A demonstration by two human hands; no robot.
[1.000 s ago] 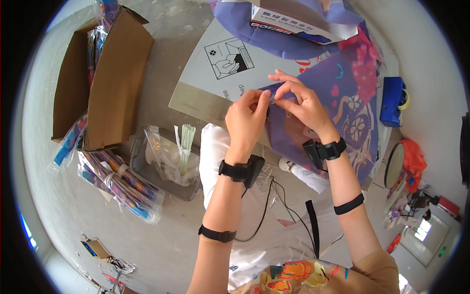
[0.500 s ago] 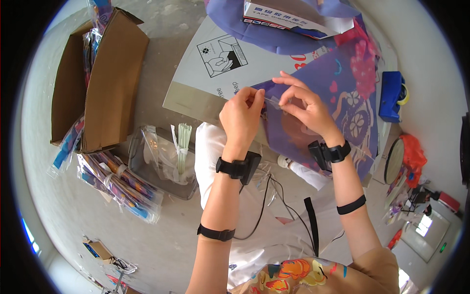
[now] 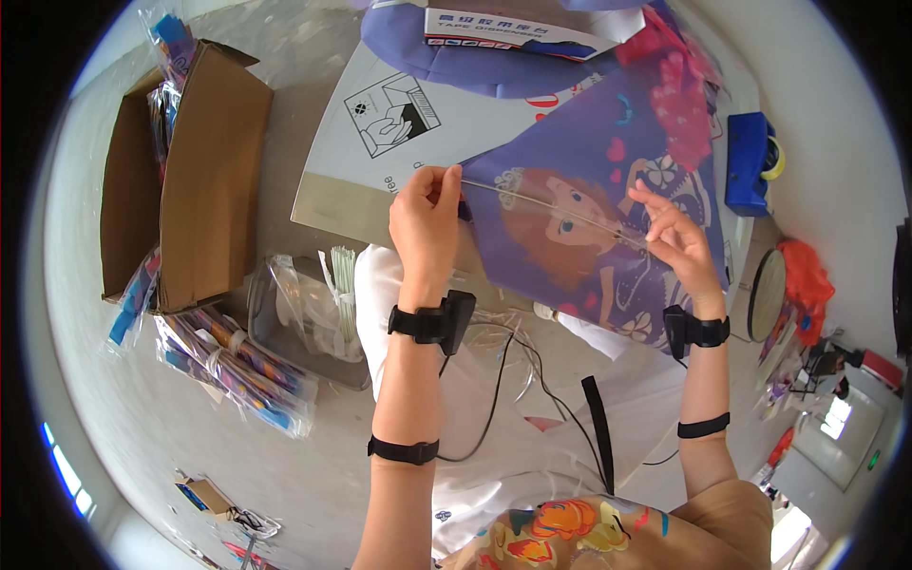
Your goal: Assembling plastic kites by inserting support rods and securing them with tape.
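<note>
A thin pale rod or strip stretches between my hands over a purple kite sail printed with a crowned cartoon figure. My left hand is closed in a pinch at its left end, by the sail's pointed corner. With thumb and forefinger, my right hand pinches the same line farther right, its other fingers raised. Whether the line is a rod or a strip I cannot tell for sure. Under the sail lies a white printed board across my lap.
An open cardboard box with packaged colourful items stands at left. Below it lie wrapped bundles and a grey tray with pale sticks. A blue tape dispenser sits at right, a white carton at the far edge.
My right hand has moved right and nearer, away from my left hand, exposing the thin line between them. My left hand shifted slightly left in the view. More of the printed figure shows.
</note>
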